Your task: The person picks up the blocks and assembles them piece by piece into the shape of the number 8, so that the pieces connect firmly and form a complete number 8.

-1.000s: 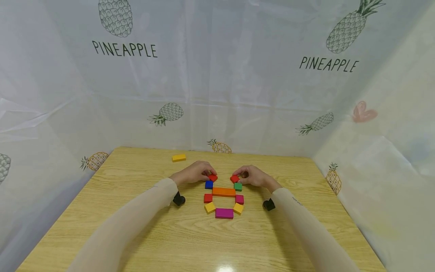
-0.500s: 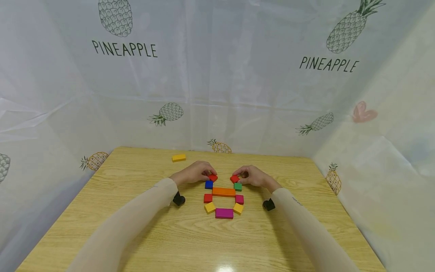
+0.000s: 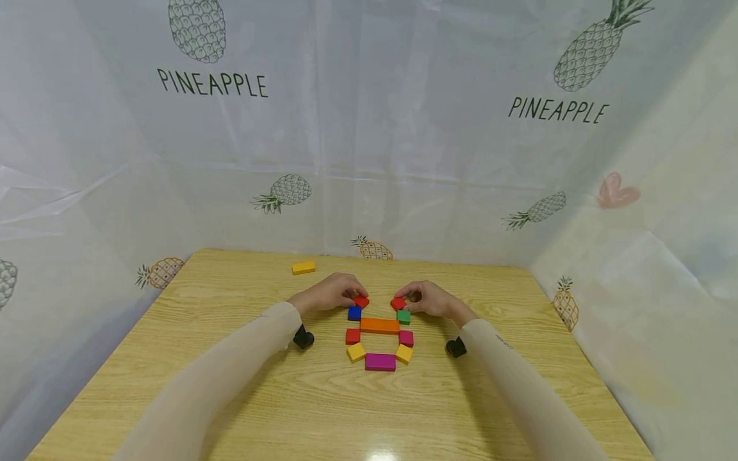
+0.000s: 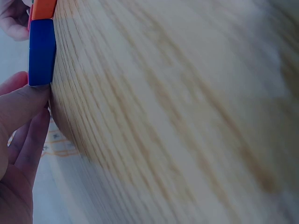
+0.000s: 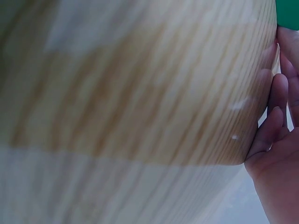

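In the head view my left hand (image 3: 330,292) pinches a small red block (image 3: 361,301) between thumb and fingers, just behind a blue block (image 3: 354,314). Across from it, my right hand (image 3: 432,299) pinches another red block (image 3: 398,303), set at an angle behind a green block (image 3: 403,317). A long orange block (image 3: 379,326) lies between the two sides. In the left wrist view the thumb sits right at the end of the blue block (image 4: 41,52). The right wrist view shows the green block (image 5: 288,13) beside my thumb; the red one is hidden there.
Closer to me, a red block (image 3: 353,336), a pink block (image 3: 406,338), two yellow blocks (image 3: 356,352) and a long magenta block (image 3: 380,362) round off the outline. A yellow block (image 3: 303,267) lies apart at the table's back left. A pineapple-print sheet (image 3: 369,141) hangs behind the table.
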A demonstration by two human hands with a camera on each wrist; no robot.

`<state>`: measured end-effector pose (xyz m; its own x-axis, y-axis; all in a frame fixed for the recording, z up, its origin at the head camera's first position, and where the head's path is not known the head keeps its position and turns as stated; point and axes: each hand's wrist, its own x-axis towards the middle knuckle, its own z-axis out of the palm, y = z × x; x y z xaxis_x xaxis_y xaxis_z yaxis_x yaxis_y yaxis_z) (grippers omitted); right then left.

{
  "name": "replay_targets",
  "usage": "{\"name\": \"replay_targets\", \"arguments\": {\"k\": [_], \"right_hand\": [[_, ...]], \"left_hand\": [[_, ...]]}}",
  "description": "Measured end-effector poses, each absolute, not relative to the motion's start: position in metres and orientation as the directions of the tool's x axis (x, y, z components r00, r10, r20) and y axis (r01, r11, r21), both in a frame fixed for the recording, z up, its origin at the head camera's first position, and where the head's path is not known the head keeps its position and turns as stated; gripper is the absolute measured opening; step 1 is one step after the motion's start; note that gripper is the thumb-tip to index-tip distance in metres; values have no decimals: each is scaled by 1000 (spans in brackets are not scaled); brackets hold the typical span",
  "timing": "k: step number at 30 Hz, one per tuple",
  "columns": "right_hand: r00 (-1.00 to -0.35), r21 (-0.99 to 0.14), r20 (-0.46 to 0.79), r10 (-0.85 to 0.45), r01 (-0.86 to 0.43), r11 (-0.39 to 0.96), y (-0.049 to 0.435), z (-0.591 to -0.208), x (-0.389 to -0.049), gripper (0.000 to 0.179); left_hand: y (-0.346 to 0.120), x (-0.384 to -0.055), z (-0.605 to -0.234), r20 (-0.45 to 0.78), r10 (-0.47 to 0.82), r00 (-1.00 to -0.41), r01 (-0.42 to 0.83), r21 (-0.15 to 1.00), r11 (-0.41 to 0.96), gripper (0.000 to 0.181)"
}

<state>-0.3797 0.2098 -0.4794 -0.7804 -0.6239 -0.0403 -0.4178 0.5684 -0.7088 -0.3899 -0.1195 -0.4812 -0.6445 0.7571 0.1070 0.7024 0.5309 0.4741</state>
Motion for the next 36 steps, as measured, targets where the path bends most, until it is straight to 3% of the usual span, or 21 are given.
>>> {"name": "replay_targets", "arguments": {"k": [17, 27, 36], "right_hand": [[-791, -686, -65, -608, -407, 603, 210, -481, -382, 32], [-781, -694, -47, -622, -422, 583, 211, -480, -381, 32], [-792, -688, -59, -607, -409, 600, 210, -479, -379, 31]], "left_hand": [[-127, -389, -480, 90, 736, -671, 667, 507, 546, 36], [-151, -388, -468, 103, 613, -784, 555, 561, 615, 45], [-184, -404, -469, 197, 487, -851, 518, 466, 717, 47]]}}
